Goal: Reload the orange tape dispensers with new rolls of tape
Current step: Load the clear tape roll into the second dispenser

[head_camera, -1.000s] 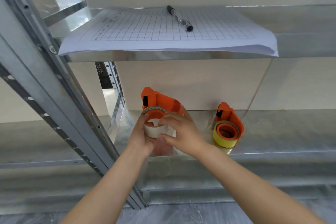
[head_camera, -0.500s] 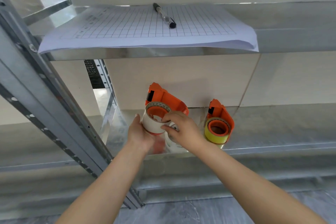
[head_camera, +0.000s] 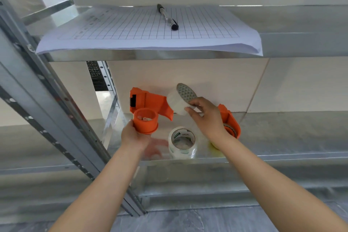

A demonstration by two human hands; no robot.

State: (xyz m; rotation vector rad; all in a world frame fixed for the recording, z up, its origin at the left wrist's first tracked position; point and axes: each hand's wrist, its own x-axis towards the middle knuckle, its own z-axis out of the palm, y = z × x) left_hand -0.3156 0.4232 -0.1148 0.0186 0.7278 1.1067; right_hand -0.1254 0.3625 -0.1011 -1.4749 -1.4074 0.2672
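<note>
while both hands are busy over the metal shelf (head_camera: 282, 133), a slip is my worry
my left hand (head_camera: 131, 135) grips the orange dispenser (head_camera: 150, 100) by its bare hub (head_camera: 145, 121); the second dispenser (head_camera: 233, 124) sits just behind my right wrist, easy to bump. my right hand (head_camera: 207, 118) pinches a white roll (head_camera: 178, 100) beside the hub; dropped, it could knock the wrapped roll (head_camera: 181, 143) off the shelf's front edge.

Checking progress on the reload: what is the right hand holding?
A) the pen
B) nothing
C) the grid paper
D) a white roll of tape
D: the fingers of the right hand pinch a white roll of tape raised above the shelf, while the left hand grips the orange dispenser; the pen lies on the grid paper.
</note>
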